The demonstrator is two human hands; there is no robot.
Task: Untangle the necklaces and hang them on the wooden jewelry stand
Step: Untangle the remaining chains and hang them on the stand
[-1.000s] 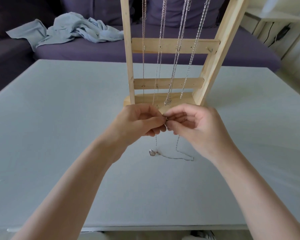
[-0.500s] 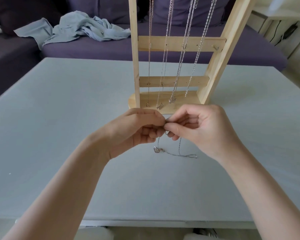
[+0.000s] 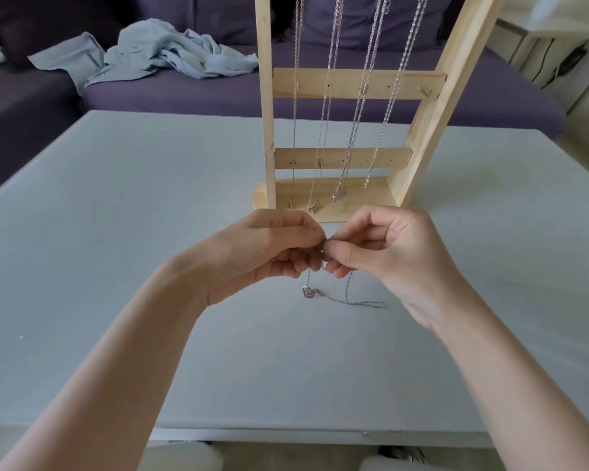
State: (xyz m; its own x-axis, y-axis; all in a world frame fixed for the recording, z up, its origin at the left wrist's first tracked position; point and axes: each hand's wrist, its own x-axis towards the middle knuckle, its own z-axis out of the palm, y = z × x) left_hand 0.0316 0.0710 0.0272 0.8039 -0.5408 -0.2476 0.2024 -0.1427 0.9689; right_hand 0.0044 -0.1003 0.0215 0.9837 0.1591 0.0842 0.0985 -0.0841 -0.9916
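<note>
Hands meet at frame centre: left hand (image 3: pixel 269 248) and right hand (image 3: pixel 385 248) both pinch one thin silver necklace (image 3: pixel 346 299), whose heart pendant (image 3: pixel 308 292) and slack loop lie on the matte grey counter (image 3: pixel 116 232). Just above, the pale wooden jewelry stand (image 3: pixel 419 137) carries four hanging chains (image 3: pixel 357 107). Crumpled blue cloth (image 3: pixel 157 56) lies upper left on a purple sofa (image 3: pixel 191 93).

The bench (image 3: pixel 116 232) is a plain pale grey-blue. On it stands a light, unpainted wooden stand (image 3: pixel 340 85) the colour of pale pine, hung with silver chains (image 3: pixel 357 107). A thin silver necklace (image 3: pixel 344 299) lies at mid-frame. Across the top runs a dark purple sofa (image 3: pixel 218 93), with a crumpled light blue cloth (image 3: pixel 157 54) at upper left.
</note>
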